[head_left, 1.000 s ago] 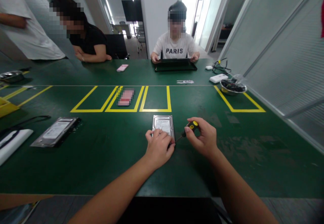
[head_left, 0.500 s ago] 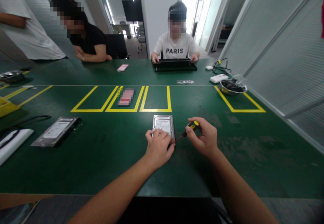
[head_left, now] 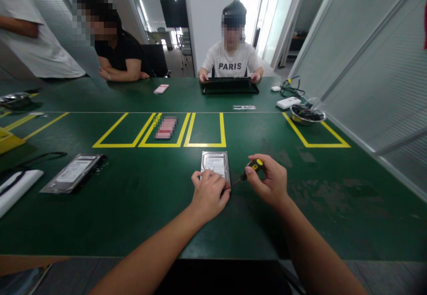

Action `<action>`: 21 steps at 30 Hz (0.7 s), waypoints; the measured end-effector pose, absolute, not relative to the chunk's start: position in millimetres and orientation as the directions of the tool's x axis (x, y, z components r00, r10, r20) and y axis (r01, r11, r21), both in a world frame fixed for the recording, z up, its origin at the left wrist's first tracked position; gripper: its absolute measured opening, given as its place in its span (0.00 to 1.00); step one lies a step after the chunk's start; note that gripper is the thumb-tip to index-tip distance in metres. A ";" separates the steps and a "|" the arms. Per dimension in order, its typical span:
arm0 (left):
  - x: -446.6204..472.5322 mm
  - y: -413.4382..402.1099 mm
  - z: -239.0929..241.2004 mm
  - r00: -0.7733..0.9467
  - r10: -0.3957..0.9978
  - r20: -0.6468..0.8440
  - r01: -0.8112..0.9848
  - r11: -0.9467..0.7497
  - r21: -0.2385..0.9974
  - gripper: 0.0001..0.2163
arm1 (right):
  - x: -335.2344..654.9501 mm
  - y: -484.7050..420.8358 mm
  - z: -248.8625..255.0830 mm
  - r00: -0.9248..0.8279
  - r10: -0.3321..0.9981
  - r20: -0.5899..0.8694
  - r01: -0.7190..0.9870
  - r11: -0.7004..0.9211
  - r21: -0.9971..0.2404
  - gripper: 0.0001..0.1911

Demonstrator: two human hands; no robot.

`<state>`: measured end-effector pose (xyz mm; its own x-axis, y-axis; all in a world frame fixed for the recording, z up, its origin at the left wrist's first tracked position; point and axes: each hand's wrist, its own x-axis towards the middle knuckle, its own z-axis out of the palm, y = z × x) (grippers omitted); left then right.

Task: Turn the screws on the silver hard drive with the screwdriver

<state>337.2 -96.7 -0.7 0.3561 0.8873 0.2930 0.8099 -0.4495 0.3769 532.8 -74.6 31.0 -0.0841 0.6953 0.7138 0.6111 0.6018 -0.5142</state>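
Observation:
A silver hard drive lies flat on the green table, just in front of me. My left hand presses down on its near end and covers that part. My right hand grips a small screwdriver with a black and yellow handle. The thin shaft slants down to the left, and its tip meets the drive's near right corner beside my left fingers.
A second hard drive and a white flat object lie at the left. Yellow taped boxes mark the table's middle, one holding a pink object. A metal bowl stands at right. Two people sit opposite, one holding a black tray.
My hands and the screwdriver have hardly shifted. The person at the far left has leaned a little to the right.

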 end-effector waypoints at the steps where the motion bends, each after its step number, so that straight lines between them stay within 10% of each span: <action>1: 337.3 -96.8 -0.7 0.357 0.887 0.292 0.810 -0.450 0.376 0.03 | 533.0 -74.4 30.4 -0.084 0.699 0.710 0.610 0.600 -0.517 0.12; 21: 342.1 -95.8 1.8 0.340 0.894 0.292 0.817 -0.435 0.379 0.04 | 532.6 -74.4 31.5 -0.095 0.691 0.717 0.620 0.604 -0.501 0.11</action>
<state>342.1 -95.8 1.8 0.3404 0.8940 0.2915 0.8170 -0.4346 0.3790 532.6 -74.4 31.5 -0.0948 0.6910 0.7166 0.6198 0.6043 -0.5007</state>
